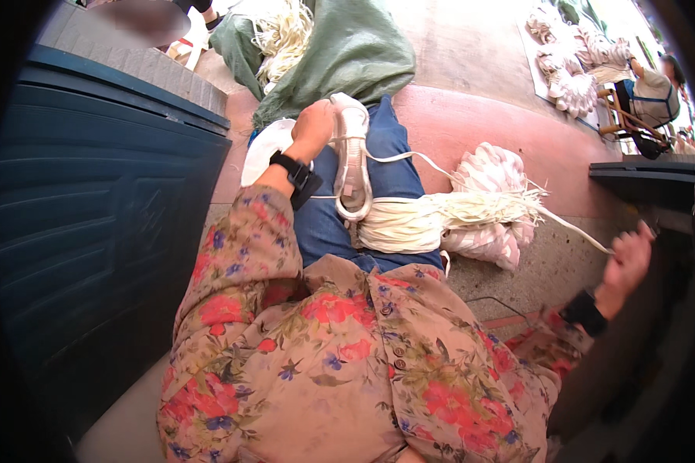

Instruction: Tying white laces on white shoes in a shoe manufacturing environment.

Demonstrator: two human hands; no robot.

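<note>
A white shoe (pixel 353 174) lies across my jeans-covered lap, its opening toward me. My left hand (pixel 313 130) is closed at the left side of its far end, against the shoe; the fingertips are partly hidden. A white shoelace (pixel 400 157) runs from the shoe's right side, over a pile, and out to my right hand (pixel 628 261). That hand is held far out to the right, its fingers closed on the lace end. Beside the shoe, a thick bundle of cream laces (pixel 401 225) lies over my right thigh.
Right of my legs sits a heap of pinkish-white pieces (pixel 490 166). A green sack (pixel 359 50) with more laces (pixel 286 35) stands ahead. A dark blue cabinet (pixel 108 208) borders my left. At far right, a person (pixel 656 96) sits near more heaps (pixel 567 69).
</note>
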